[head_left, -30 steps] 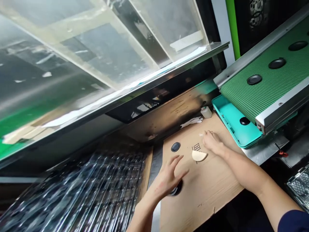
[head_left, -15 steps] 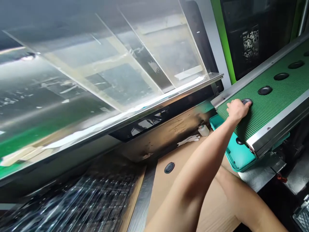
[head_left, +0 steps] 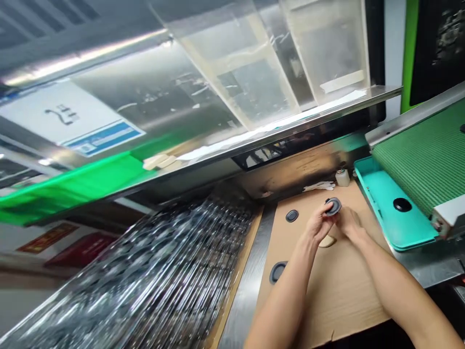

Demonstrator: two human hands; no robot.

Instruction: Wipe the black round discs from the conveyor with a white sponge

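My left hand (head_left: 318, 225) is closed on a black oval part (head_left: 333, 207) with a raised rim, held up above the cardboard sheet (head_left: 345, 295). Right beside it is my right hand (head_left: 349, 224), its fingers curled in against the part's edge; what they grip, if anything, is hidden. Under the hands lies a beige rounded piece (head_left: 327, 241), partly covered. Two similar oval parts rest on the cardboard to the left: one farther off (head_left: 291, 215), one nearer (head_left: 278, 272) and partly behind my left forearm.
On the right, a teal tray (head_left: 370, 194) with one black part (head_left: 402, 205) sits below the green conveyor belt (head_left: 417, 150). A small bottle (head_left: 342, 177) and a white glove (head_left: 319, 186) lie at the back. Clear plastic trays (head_left: 174, 261) are stacked left.
My left hand has left the conveyor with a black oval part and come back over the cardboard, meeting my right hand. Another part now shows on the cardboard. The view has turned left.
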